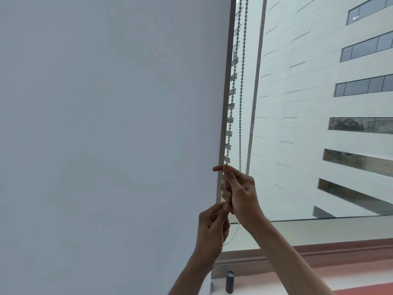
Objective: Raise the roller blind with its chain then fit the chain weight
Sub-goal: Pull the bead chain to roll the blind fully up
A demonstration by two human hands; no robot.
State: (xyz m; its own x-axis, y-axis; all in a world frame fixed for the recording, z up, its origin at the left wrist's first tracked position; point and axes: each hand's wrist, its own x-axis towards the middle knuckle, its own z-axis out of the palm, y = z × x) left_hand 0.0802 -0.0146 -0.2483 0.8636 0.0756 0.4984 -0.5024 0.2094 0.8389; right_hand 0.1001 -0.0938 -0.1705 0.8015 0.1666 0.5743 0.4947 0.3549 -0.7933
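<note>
1. While the blind [106, 124] hangs pale and flat over the whole left side of what I see, its right edge runs down beside a slim grey window frame [226, 81].
2. My left hand [212, 228] is low, just right of that edge, with thumb and forefinger pinched on the chain [240, 103] where it comes out below my other hand.
3. Just above it my right hand [240, 192] is closed around the same strand — forefinger stretched left toward the blind's edge, the other fingers curled in.
4. From my right hand the beaded chain climbs in two strands, side by side, up past the top of my view.
5. Below my hands a slack loop of it sags in front of the window ledge [319, 233].
6. Down on the sill [350, 279], below my left wrist, a small dark cylinder stands upright — the weight [229, 282], I think, though I cannot be sure; it is well apart from the chain.
7. Beyond the glass to the right stands a pale building [319, 103] with long bands of dark windows.
</note>
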